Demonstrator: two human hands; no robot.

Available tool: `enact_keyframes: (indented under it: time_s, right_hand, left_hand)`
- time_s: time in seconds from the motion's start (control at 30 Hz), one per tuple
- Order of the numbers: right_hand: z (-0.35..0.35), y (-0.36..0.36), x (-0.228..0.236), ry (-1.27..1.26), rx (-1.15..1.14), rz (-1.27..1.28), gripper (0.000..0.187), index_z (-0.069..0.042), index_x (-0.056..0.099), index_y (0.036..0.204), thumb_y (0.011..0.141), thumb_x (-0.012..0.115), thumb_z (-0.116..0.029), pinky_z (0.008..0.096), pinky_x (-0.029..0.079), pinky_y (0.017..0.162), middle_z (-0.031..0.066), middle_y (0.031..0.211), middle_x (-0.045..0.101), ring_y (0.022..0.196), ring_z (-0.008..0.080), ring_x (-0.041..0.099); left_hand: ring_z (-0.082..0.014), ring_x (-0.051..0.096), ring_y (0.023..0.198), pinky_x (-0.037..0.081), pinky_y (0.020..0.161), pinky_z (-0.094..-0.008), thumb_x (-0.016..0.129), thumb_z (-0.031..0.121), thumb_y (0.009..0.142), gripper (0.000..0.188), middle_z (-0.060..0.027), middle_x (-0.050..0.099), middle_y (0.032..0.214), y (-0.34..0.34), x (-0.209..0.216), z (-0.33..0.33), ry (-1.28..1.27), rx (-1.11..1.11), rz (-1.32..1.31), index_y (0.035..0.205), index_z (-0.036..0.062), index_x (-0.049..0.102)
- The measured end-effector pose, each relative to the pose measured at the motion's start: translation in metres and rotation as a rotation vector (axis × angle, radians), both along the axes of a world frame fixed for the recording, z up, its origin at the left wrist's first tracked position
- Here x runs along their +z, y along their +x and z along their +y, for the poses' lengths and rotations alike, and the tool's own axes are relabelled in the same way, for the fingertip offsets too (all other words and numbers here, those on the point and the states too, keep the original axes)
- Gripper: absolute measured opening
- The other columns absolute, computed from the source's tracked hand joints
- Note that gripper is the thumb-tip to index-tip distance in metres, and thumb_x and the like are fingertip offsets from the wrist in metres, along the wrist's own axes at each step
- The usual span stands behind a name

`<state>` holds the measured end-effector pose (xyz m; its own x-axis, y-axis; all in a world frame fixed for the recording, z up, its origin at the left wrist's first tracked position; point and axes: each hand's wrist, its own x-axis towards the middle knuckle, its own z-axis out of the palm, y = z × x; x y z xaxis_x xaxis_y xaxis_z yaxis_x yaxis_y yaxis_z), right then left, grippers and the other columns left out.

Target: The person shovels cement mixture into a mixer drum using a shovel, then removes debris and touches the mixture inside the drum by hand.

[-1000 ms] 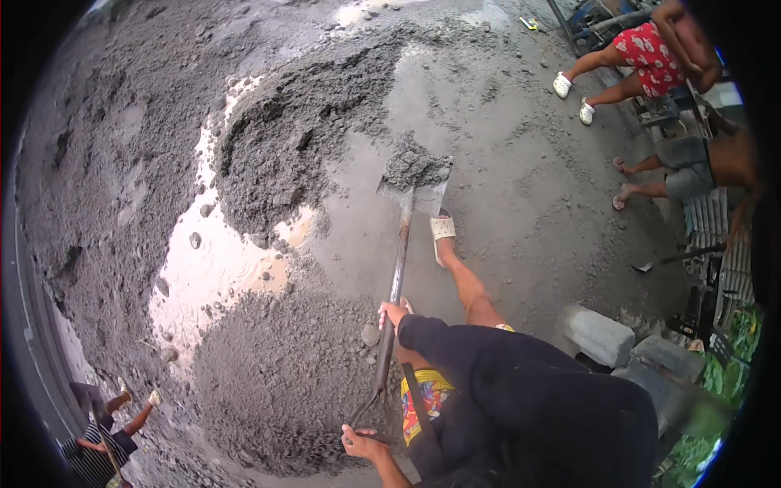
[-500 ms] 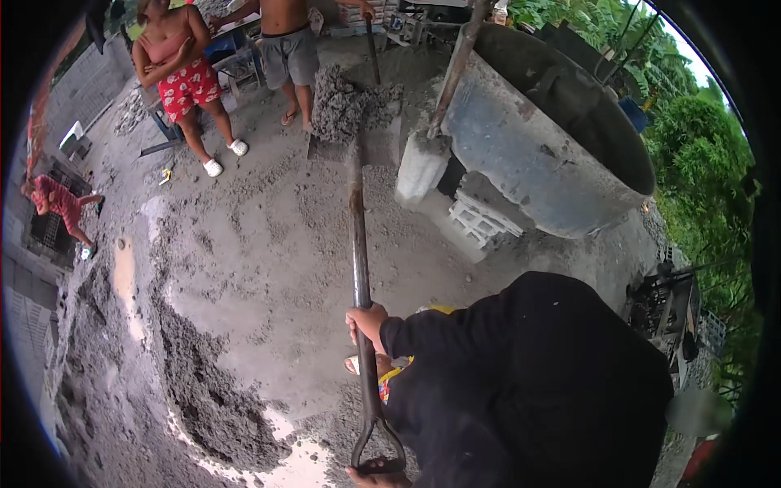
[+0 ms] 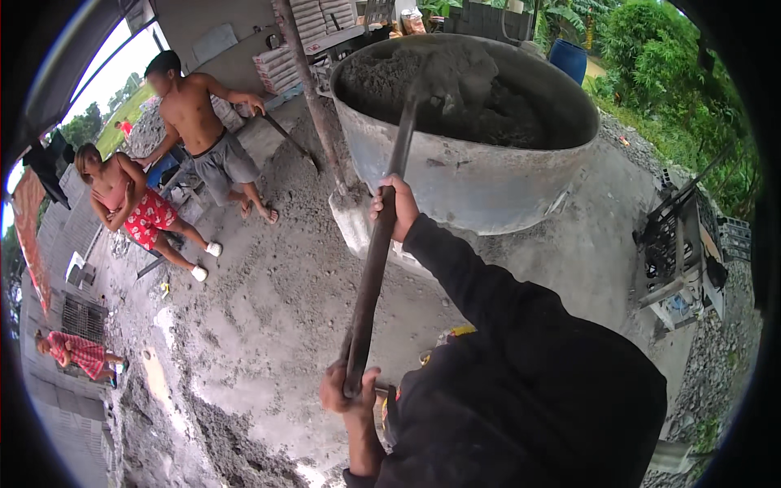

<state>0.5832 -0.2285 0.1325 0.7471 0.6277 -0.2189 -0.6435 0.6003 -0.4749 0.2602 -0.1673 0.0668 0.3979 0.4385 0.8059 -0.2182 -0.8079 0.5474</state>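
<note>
Gritty grey ground (image 3: 277, 342) extends beneath and to the left of both sets of fingers. A large round metal tub (image 3: 480, 183) stands ahead and to the right of the right-hand fingers (image 3: 377, 203); its near wall appears just behind them. A slanting post (image 3: 309, 89) rises ahead and to the left of the same fingers, beside the tub. Well apart, farther left, stand a co-worker in grey shorts (image 3: 203, 122), one arm extended toward a long-handled tool (image 3: 290, 142), and another in red patterned shorts (image 3: 130, 199), arms folded.

The shovel (image 3: 377, 285) slopes from the left-hand fingers (image 3: 332, 392) up past the right-hand fingers and over the tub's near rim. Its far end merges with grey mix (image 3: 464, 77) inside the tub; the blade's outline cannot be told. A blue barrel (image 3: 568, 61) lies beyond the tub, well apart from the fingers. The right-hand fingers are closed around the shaft, partway along; the left-hand fingers curl around its near end, the thumb raised alongside.
</note>
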Motion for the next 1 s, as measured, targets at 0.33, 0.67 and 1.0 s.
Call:
enact_keyframes:
  time_s: [0.33,0.67,1.0]
  right_hand:
    - [-0.058,0.022,-0.050,0.060,-0.125,0.053,0.023,-0.012,0.041,0.066,0.076,0.058,-0.024,0.0340,0.043,0.055,0.0015,0.055,0.040,0.051,0.0178,0.045]
    - [-0.038,-0.064,-0.034,0.173,0.164,-0.035,0.024,-0.008,0.048,0.085,0.085,0.060,-0.029,0.0459,0.049,0.074,0.0067,0.079,0.049,0.072,0.0230,0.056]
    - [0.020,-0.089,0.011,0.282,0.353,-0.236,0.054,-0.002,0.046,0.125,0.083,0.059,-0.032,0.0442,0.052,0.080,0.0113,0.096,0.059,0.086,0.0297,0.063]
  left_hand:
    - [-0.0183,0.053,0.058,0.045,0.057,-0.0336,0.088,0.031,0.062,0.049,0.0000,0.049,0.069,0.043,0.053,-0.015,0.563,-0.279,0.098,0.079,0.0113,0.047]
    - [-0.0353,0.051,0.117,0.040,0.097,-0.0484,0.064,0.004,0.082,0.016,-0.0128,0.059,0.109,-0.050,-0.040,0.027,-0.240,0.162,0.125,0.078,0.0050,0.049]
    - [-0.0273,0.055,0.109,0.042,0.097,-0.0430,0.056,0.013,0.086,0.038,-0.0158,0.058,0.114,-0.172,-0.109,-0.021,-1.426,0.138,0.156,0.120,-0.0028,0.050]
